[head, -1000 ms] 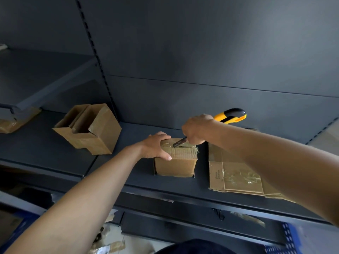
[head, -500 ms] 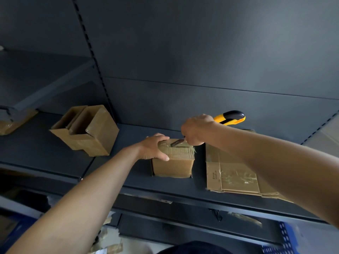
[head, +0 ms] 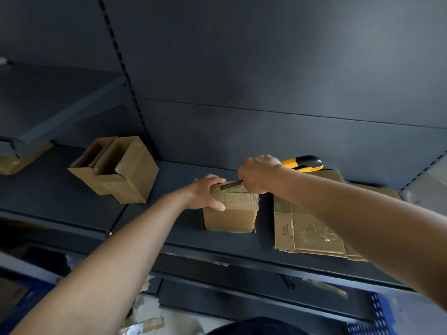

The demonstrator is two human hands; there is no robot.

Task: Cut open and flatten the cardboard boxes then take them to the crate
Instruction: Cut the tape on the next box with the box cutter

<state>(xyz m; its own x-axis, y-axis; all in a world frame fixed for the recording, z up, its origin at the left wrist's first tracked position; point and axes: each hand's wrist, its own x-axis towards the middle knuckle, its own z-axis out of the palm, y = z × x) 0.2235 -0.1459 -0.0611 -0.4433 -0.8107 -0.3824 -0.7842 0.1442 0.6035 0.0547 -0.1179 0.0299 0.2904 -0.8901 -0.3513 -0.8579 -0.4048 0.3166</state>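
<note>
Dark grey metal makes up the shelf we work at, with a flat back panel of the same colour rising behind it and a slotted upright running down that panel on the left. At far left a higher shelf juts out, and a scrap of cardboard lies under its corner. Next along, an opened box lies tipped on its side, its mouth facing up and left, well apart from our hands. Bare shelf lies between it and the small taped box, which stands near the front edge of the shelf. Our left hand clamps over the box's top left corner, fingers curled down its front. Our right hand is fisted around the yellow and black utility knife, whose blade lies against the taped top of the box. Just right of the box, a flattened carton lies flat on the shelf, partly hidden under our right forearm, its near edge reaching the shelf front. Below the shelf lip we see torn paper scraps on the floor at left and the corner of a blue perforated crate at lower right.
</note>
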